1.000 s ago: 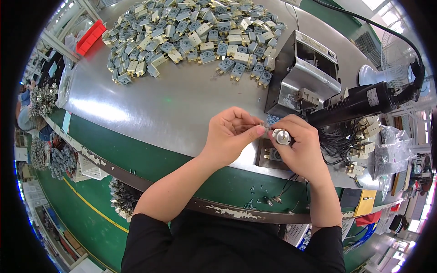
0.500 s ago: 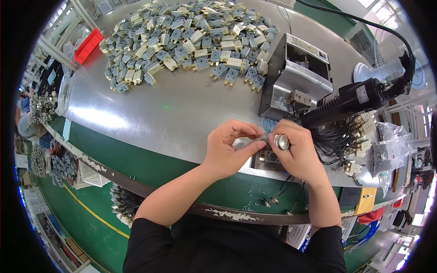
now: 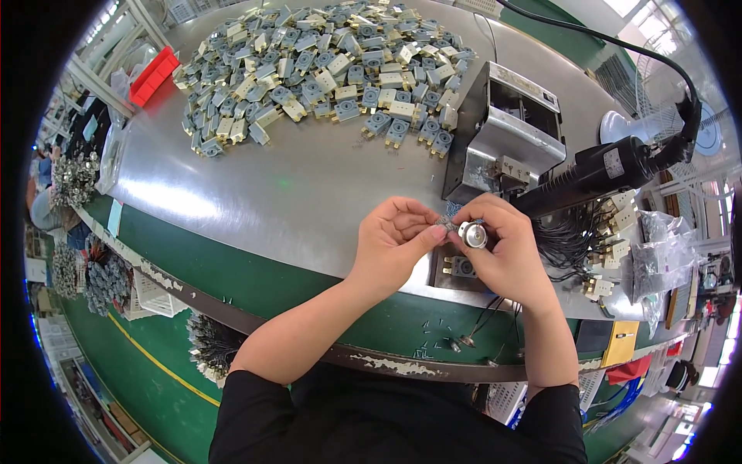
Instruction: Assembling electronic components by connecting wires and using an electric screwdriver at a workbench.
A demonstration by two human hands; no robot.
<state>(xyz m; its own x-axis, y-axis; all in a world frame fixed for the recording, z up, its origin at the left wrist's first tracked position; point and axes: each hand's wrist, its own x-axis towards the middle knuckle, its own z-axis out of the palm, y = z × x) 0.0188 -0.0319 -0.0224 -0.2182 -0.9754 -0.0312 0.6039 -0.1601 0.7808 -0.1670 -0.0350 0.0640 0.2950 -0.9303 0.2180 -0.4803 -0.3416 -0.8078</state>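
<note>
Near the front edge of the table (image 3: 301,209), your left hand (image 3: 389,243) pinches a spring (image 3: 445,222) just left of the cap (image 3: 474,235) your right hand (image 3: 506,251) grips.

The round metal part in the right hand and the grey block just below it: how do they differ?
The round metal part is circular; the grey block is boxy.
The round metal part is shiny silver; the grey block is duller, with brass-coloured prongs.
The right hand holds the round metal part, while the grey block lies ungripped.
Both are close to that hand.
</note>
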